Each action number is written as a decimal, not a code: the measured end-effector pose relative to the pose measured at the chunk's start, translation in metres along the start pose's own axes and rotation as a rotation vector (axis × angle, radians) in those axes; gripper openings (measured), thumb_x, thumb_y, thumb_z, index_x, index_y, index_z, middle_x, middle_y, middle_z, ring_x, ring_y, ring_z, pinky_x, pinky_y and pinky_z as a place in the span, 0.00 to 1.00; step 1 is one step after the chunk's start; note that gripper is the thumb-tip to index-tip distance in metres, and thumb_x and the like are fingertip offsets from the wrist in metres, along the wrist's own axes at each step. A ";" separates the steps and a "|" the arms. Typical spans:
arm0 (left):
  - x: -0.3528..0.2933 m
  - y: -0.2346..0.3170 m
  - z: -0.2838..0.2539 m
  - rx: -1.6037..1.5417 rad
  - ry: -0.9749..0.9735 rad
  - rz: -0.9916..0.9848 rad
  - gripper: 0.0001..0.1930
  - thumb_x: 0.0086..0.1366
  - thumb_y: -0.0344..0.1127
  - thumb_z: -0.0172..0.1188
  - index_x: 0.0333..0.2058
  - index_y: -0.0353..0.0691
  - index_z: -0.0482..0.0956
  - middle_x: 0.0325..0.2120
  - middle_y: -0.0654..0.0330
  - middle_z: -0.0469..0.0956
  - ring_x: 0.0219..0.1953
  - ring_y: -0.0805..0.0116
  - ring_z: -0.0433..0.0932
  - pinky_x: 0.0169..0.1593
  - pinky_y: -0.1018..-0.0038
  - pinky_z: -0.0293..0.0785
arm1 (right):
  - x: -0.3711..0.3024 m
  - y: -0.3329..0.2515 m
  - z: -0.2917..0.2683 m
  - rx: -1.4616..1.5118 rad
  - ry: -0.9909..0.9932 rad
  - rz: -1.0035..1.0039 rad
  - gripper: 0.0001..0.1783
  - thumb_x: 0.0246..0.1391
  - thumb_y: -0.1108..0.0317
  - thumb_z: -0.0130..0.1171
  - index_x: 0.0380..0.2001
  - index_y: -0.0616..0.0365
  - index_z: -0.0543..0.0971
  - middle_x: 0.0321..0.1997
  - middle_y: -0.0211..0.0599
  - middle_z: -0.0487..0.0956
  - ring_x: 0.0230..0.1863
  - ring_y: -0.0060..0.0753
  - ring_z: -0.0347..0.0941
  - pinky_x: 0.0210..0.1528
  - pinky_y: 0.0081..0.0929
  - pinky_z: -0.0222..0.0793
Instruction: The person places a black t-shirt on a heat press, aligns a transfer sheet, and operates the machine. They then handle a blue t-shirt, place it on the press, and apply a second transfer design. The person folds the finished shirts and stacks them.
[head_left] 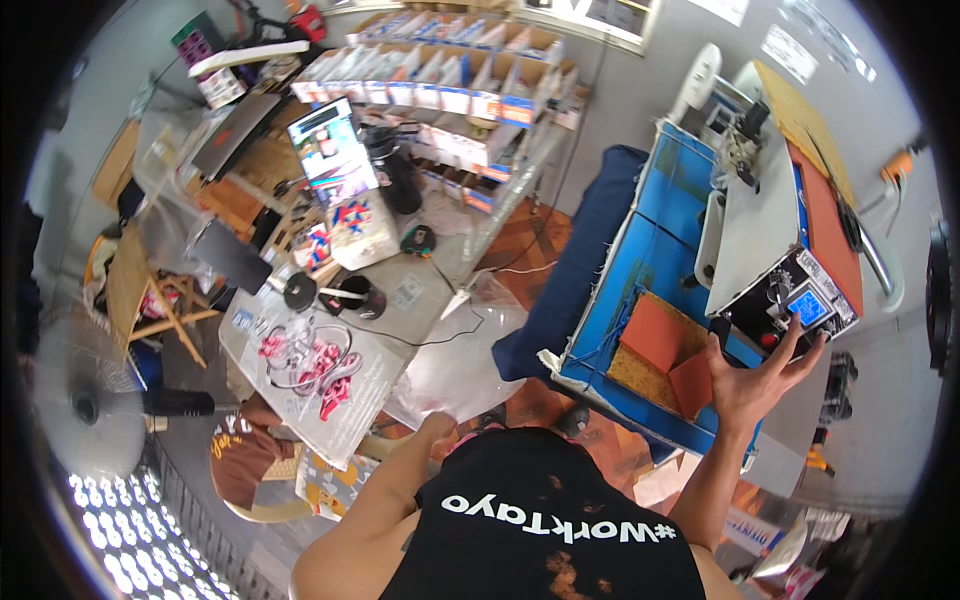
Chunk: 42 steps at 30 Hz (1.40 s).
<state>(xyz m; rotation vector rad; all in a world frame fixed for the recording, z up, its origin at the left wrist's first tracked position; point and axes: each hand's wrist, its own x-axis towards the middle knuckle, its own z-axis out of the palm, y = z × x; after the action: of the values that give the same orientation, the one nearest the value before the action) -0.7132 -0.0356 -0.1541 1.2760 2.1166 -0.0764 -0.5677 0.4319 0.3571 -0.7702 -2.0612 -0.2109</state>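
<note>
My right hand [752, 385] reaches up to the black control box [785, 310] at the front of a large press machine. Its fingers are spread across the box, one fingertip just below the lit blue display [808, 307]. The thumb stands apart, by a dark knob-like part at the box's left corner. Nothing shows gripped in this hand. My left hand [437, 427] hangs low by my waist, left of my black shirt and beside the clear plastic sheet. Its fingers are too small and partly hidden to read.
Left of the machine stands a blue bed [665, 235] with reddish pads [650, 335]. The worktable [400, 300] holds a lit screen [333, 150], a dark mug and pink-and-white pieces [325, 370]. Boxed shelves [430, 90] stand behind. A fan [90, 405] is far left.
</note>
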 end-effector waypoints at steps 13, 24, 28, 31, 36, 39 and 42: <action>-0.030 0.018 0.007 -0.405 -0.122 -0.084 0.16 0.65 0.49 0.60 0.34 0.43 0.89 0.36 0.52 0.87 0.38 0.53 0.86 0.44 0.60 0.81 | -0.004 -0.046 -0.002 -0.007 0.119 0.013 0.64 0.33 0.44 0.87 0.75 0.50 0.69 0.81 0.66 0.51 0.81 0.75 0.50 0.75 0.66 0.61; 0.070 0.032 -0.117 -0.785 -0.230 -0.207 0.11 0.68 0.42 0.59 0.29 0.44 0.81 0.27 0.58 0.79 0.28 0.62 0.79 0.33 0.64 0.75 | -0.154 0.036 -0.024 0.452 -0.048 0.241 0.33 0.64 0.52 0.69 0.65 0.58 0.75 0.71 0.53 0.73 0.76 0.60 0.63 0.78 0.54 0.58; 0.109 0.100 -0.136 -0.642 -0.320 -0.166 0.11 0.69 0.40 0.59 0.27 0.44 0.78 0.24 0.61 0.76 0.25 0.65 0.77 0.29 0.65 0.73 | -0.393 0.083 -0.117 0.044 -0.364 0.492 0.14 0.52 0.59 0.70 0.39 0.55 0.85 0.46 0.41 0.81 0.54 0.53 0.75 0.63 0.50 0.72; 0.121 0.176 -0.121 -0.482 -0.407 -0.100 0.12 0.70 0.38 0.59 0.25 0.45 0.76 0.21 0.63 0.74 0.22 0.67 0.75 0.26 0.66 0.71 | -0.583 0.080 -0.268 -0.246 -0.432 1.065 0.15 0.44 0.62 0.69 0.38 0.52 0.90 0.46 0.38 0.87 0.55 0.51 0.80 0.59 0.49 0.77; 0.137 0.357 -0.053 -0.189 -0.704 0.128 0.15 0.71 0.35 0.58 0.23 0.45 0.72 0.17 0.66 0.71 0.18 0.71 0.72 0.21 0.68 0.69 | -0.782 -0.027 -0.530 -1.131 0.013 1.524 0.13 0.52 0.65 0.63 0.40 0.59 0.85 0.59 0.53 0.78 0.64 0.61 0.71 0.64 0.54 0.69; 0.119 0.476 -0.003 0.229 -0.749 0.519 0.07 0.71 0.35 0.62 0.31 0.43 0.82 0.23 0.64 0.78 0.23 0.71 0.77 0.27 0.71 0.73 | -0.814 -0.095 -0.581 -1.558 0.431 2.013 0.27 0.64 0.56 0.62 0.62 0.58 0.76 0.75 0.54 0.67 0.77 0.60 0.60 0.76 0.56 0.58; 0.070 0.600 0.053 0.400 -0.703 1.089 0.06 0.70 0.35 0.68 0.41 0.41 0.88 0.32 0.62 0.84 0.32 0.74 0.81 0.38 0.75 0.78 | -0.815 -0.153 -0.549 -1.644 0.563 2.318 0.37 0.67 0.48 0.59 0.74 0.52 0.68 0.82 0.53 0.57 0.84 0.59 0.47 0.82 0.63 0.45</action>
<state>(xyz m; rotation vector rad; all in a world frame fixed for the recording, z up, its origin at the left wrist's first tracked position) -0.2237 0.3126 -0.0714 2.0786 0.6747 -0.4109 0.0514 -0.2807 0.0450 -2.7546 0.8249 -0.5396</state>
